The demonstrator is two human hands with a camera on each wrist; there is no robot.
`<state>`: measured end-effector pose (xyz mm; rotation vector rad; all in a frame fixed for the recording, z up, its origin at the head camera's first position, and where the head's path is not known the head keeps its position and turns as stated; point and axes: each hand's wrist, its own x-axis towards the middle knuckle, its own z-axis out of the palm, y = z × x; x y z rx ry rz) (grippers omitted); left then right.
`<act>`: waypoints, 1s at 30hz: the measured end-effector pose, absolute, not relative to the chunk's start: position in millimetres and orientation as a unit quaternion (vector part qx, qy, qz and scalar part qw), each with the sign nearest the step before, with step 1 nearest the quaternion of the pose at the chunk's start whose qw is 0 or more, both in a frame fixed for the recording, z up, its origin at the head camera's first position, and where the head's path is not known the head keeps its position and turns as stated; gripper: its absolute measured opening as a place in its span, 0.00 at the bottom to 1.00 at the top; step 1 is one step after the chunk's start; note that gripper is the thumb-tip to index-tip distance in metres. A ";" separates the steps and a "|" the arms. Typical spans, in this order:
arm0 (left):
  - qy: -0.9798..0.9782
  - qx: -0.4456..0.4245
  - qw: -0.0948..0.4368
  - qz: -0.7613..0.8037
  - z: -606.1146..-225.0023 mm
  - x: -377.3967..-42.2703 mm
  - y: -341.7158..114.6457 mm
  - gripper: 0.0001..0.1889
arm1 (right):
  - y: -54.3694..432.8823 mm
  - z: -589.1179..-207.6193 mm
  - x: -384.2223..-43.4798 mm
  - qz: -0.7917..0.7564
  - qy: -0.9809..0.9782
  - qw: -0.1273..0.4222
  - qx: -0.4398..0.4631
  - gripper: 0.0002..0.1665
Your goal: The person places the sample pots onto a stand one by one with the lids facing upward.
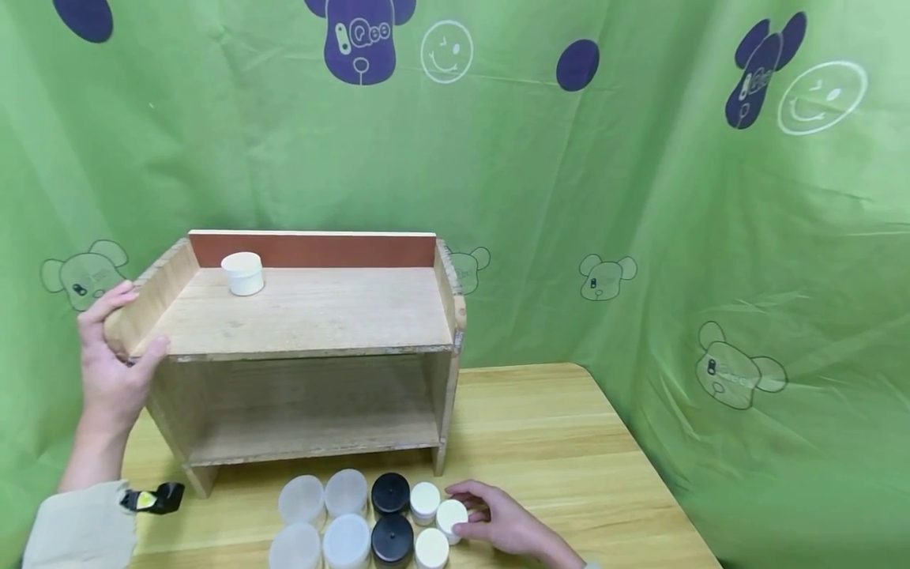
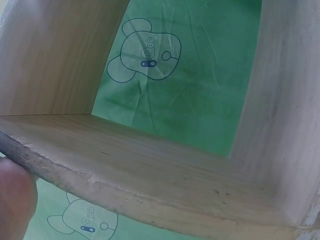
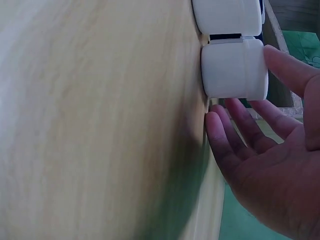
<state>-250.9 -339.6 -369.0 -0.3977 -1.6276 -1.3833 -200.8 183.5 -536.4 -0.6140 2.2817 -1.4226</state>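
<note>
In the head view, the left hand [image 1: 114, 367] grips the left side panel of a wooden shelf [image 1: 334, 316], its fingers over the outer edge and its thumb at the front corner. A lone white jar [image 1: 244, 278] stands on the upper board, towards the back left. The shelf stands on the worktop [image 1: 562, 450] before a green curtain [image 1: 526, 174] (printed with bear heads and winking faces). In front of it four frosted jars [image 1: 347, 541], two black jars [image 1: 392, 540] and three white jars are grouped closely. The right hand [image 1: 508, 521] is at the outermost white jar [image 1: 452, 517], with fingers on its far side and the thumb on its near side.

In the left wrist view, bare wooden panels frame part of the curtain, and a blurred fingertip [image 2: 15, 200] shows at the lower left beside the wooden edge.

In the right wrist view, the outermost white jar is upright on the worktop, just beside another white jar [image 3: 227, 17]. The thumb meets its lid while the other fingers, loosely bent, reach behind it; whether they grip it, I cannot tell.
</note>
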 end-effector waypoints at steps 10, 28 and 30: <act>-0.675 -0.141 0.458 -0.561 -367.7 -248.4 -338.2 0.38 | 184.6 -539.4 -202.8 -0.505 0.813 0.186 -0.221 0.22; -0.667 -0.152 0.464 -0.563 -367.7 -248.7 -336.4 0.37 | 188.7 -545.6 -205.2 -0.526 0.803 0.168 -0.223 0.27; -0.669 -0.151 0.464 -0.562 -368.0 -248.9 -336.9 0.37 | 189.5 -545.7 -205.8 -0.535 0.792 0.183 -0.229 0.28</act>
